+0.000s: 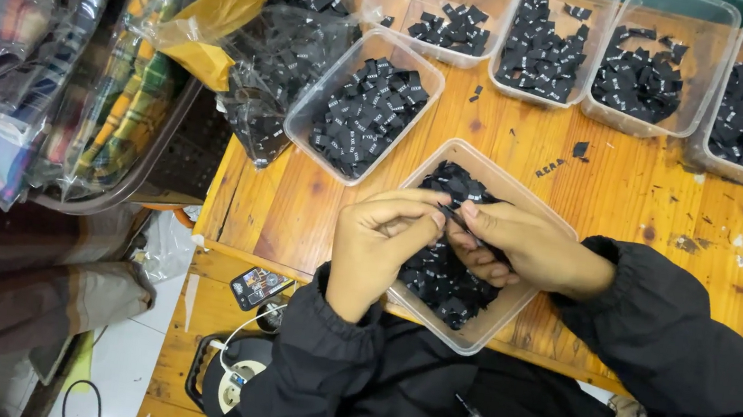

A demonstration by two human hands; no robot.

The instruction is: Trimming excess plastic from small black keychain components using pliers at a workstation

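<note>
My left hand and my right hand meet over a clear plastic tub filled with small black fabric labels. Both hands pinch one small black label between their fingertips, just above the pile. The tub rests near the front edge of a wooden table. My sleeves are black.
Several more clear tubs of black labels stand behind: one tub to the left, others along the back. A clear bag of labels lies at the table's left. Bagged plaid garments pile up at left. A phone and cable lie below.
</note>
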